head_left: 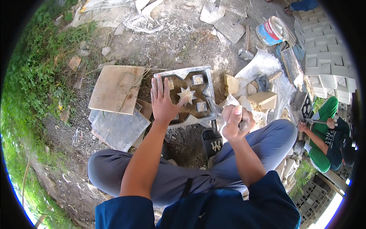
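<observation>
1. We rest our left hand (163, 102) flat, fingers spread, on the near left rim of the square metal mould (188, 95), which lies on the ground in front of our knees; this hand grips nothing.
2. Our right hand (235, 121) is closed tight around the handle of a trowel (218, 108), its blade reaching in at the mould's right edge.
3. Inside the mould, the star-shaped core (187, 94) and two small square cores (197, 79) stand bare, with brownish mix lying low around them, so we judge the filling begun but not finished and not levelled.
4. A wooden board (116, 88) lies just left of the mould, and finished pale blocks (324, 45) are stacked well apart at the right.
</observation>
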Demonstrator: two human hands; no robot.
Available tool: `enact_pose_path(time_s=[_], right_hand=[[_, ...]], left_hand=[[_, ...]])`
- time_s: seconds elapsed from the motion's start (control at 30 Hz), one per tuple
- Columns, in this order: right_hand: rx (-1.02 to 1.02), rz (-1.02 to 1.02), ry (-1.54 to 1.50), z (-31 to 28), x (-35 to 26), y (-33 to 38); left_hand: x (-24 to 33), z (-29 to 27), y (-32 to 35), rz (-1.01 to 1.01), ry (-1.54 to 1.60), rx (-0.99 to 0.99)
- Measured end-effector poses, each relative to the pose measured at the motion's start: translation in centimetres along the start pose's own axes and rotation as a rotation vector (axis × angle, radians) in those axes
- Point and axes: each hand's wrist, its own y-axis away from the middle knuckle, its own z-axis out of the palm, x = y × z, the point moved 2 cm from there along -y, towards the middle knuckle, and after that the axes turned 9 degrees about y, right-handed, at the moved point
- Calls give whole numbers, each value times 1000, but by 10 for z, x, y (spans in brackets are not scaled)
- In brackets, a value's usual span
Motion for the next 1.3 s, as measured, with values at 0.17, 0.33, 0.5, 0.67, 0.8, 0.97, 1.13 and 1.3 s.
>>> enact_pose_path(time_s=[0.17, 0.33, 0.5, 0.67, 0.8, 0.97, 1.13, 1.3], right_hand=[[-34, 29, 221, 5, 13, 8], [58, 41, 461, 5, 19, 19], [95, 16, 336, 2, 9, 24], [78, 71, 255, 2, 12, 25], [-9, 3, 512, -11, 6, 25], [90, -169, 146, -1, -15, 23], [9, -61, 521, 0, 5, 25], [46, -10, 379, -4, 19, 26]], left_hand=[[1, -2, 2, -2, -15, 3], [4, -1, -3, 20, -7, 24], [-2, -2, 1, 0, -19, 14], [2, -2, 2, 10, -18, 12], [4, -3, 3, -1, -15, -7], [4, -2, 5, -4, -17, -11], [3, -1, -1, 32, -13, 19], [-1, 2, -1, 55, -3, 37]])
